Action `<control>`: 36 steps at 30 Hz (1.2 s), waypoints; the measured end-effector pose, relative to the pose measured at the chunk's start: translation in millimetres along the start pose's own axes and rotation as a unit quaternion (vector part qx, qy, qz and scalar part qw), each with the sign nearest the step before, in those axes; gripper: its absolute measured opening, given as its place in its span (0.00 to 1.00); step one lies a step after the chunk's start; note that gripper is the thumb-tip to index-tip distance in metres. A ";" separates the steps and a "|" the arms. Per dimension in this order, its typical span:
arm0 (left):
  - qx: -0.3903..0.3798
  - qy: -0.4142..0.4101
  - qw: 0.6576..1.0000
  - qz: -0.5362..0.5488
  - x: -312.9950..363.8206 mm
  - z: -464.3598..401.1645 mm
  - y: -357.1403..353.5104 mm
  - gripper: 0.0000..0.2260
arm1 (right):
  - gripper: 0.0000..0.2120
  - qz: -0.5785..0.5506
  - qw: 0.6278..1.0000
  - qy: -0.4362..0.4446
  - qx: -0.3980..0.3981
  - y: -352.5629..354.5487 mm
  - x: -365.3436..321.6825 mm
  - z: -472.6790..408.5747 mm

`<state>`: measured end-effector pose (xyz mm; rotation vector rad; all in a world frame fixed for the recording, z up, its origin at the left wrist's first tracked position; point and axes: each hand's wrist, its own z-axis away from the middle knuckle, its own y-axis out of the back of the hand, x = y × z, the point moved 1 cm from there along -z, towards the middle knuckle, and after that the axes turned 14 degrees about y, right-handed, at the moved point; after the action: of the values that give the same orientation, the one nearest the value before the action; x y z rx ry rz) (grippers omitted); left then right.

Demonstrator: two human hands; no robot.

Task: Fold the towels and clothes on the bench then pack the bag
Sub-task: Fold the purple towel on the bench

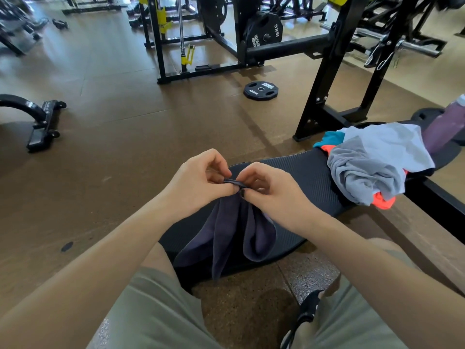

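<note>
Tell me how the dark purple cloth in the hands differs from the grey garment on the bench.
The dark purple cloth hangs from both hands, the left hand and right hand pinching its top edge; the grey garment lies untouched in a crumpled heap. The purple cloth hangs alone, while the grey garment rests on orange and teal pieces. Neither is folded yet, and both are over the black bench.

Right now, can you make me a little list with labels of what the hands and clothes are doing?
left hand: pinches the dark purple towel at its top edge
right hand: pinches the same edge
towel: hangs over the black padded bench
pile of grey, orange and teal clothes: unfolded, farther along the bench
purple bottle: behind the pile
</note>
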<state>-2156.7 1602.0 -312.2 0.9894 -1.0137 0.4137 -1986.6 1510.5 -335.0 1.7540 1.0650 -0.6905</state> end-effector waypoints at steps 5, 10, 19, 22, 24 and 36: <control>-0.038 0.028 0.999 0.013 -14.1 5.4 -4.4 0.06 | 0.13 -0.036 0.999 -0.029 0.001 10.9 2.1 -2.3; -0.001 -0.023 1.000 0.017 -7.6 9.4 -9.3 0.04 | 0.09 -0.034 0.999 -0.024 -0.021 12.4 -1.7 -4.4; 0.026 -0.097 0.995 -0.009 2.3 15.3 -17.6 0.07 | 0.06 -0.007 1.000 0.012 0.017 20.1 -10.3 -11.9; 0.049 -0.110 0.992 -0.032 0.1 19.6 -24.4 0.10 | 0.07 -0.014 0.999 0.023 0.030 23.4 -11.9 -12.5; 0.062 -0.117 0.990 -0.042 -1.5 21.2 -28.9 0.10 | 0.08 -0.002 0.999 0.031 0.027 26.6 -13.9 -12.0; 0.069 -0.149 0.983 -0.086 9.5 18.8 -31.2 0.08 | 0.10 0.185 0.961 0.139 -0.149 59.2 -33.8 -22.1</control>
<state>-2139.9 1568.7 -316.3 1.2805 -1.1677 0.1978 -1950.0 1507.8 -273.4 1.7454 0.9293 -0.0467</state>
